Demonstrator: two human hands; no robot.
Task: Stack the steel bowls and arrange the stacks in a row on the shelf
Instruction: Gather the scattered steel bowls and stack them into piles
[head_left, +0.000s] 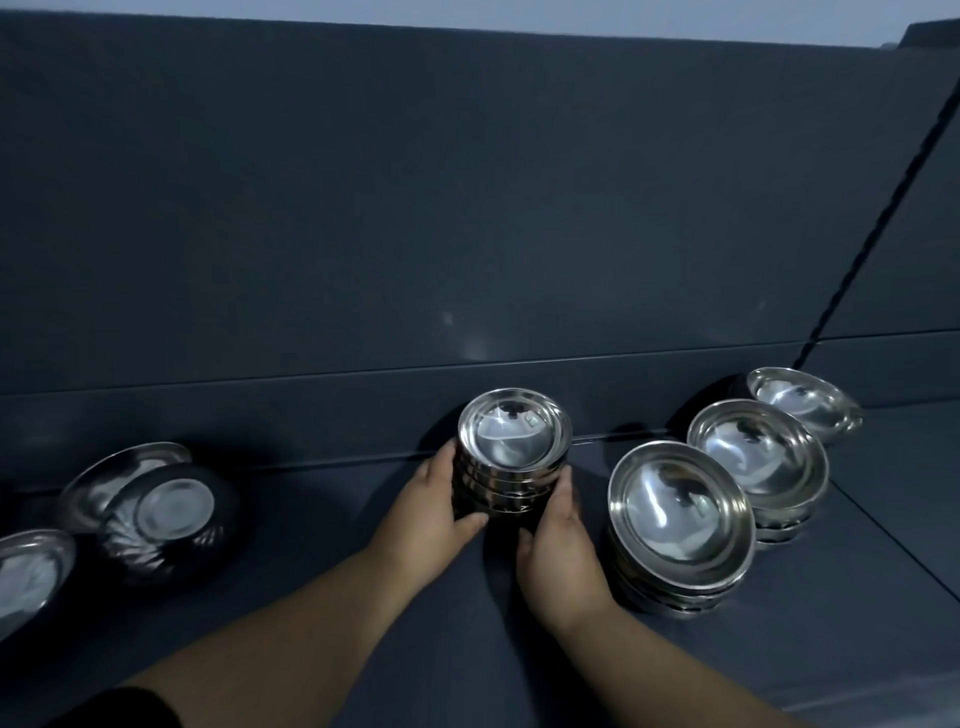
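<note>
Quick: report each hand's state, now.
Left hand: grip closed on the small bowl stack.
Right hand: grip closed on the same stack.

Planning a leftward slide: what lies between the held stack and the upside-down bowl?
In the head view, only the left hand gripping the stack, then bare shelf up to the upside-down bowl.

Centre stack on shelf; three stacks in row right; loose bowls left, well apart.
</note>
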